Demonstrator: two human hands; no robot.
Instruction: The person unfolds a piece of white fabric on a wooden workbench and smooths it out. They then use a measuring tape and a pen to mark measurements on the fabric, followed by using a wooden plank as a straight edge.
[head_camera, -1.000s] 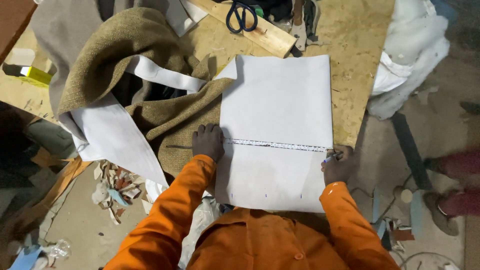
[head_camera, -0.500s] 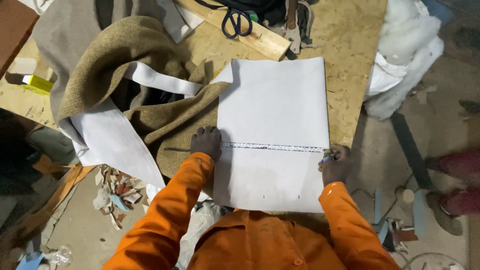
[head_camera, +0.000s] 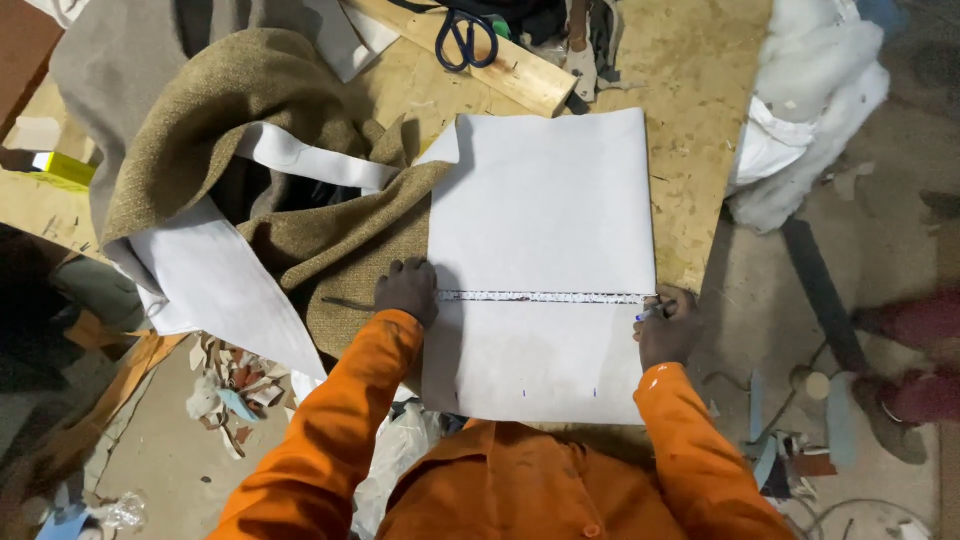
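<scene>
Right, nearest to us are the orange sleeves (head_camera: 330, 440), both arms reaching out over the near edge of the surface (head_camera: 690, 120). The left hand (head_camera: 408, 290) is pressed flat, fingers together, on the left end of a measuring tape (head_camera: 540, 297), pinning it at the left border of the white sheet (head_camera: 545, 200). Over at the sheet's right border the right hand (head_camera: 668, 325) is closed around a small blue pen (head_camera: 648, 313), its tip right at the tape's other end. The tape lies stretched straight across the sheet from side to side, taut between the two hands. Below it, close to the near edge, two tiny marks show on the white.

The sheet itself lies flat, its near part reaching the near edge of the surface and its far end running up toward the middle. Just to its left, touching it, sits a heap of olive-brown woven fabric (head_camera: 250, 110) with white lining strips (head_camera: 215, 290) spilling off the left edge. Further back, a wooden batten (head_camera: 480, 55) lies slantwise across the far edge, and a pair of dark-handled scissors (head_camera: 465, 35) rests on it. Off the right edge hangs a mass of white wadding (head_camera: 810, 100). Scraps litter the floor (head_camera: 160, 470) down at the left.
</scene>
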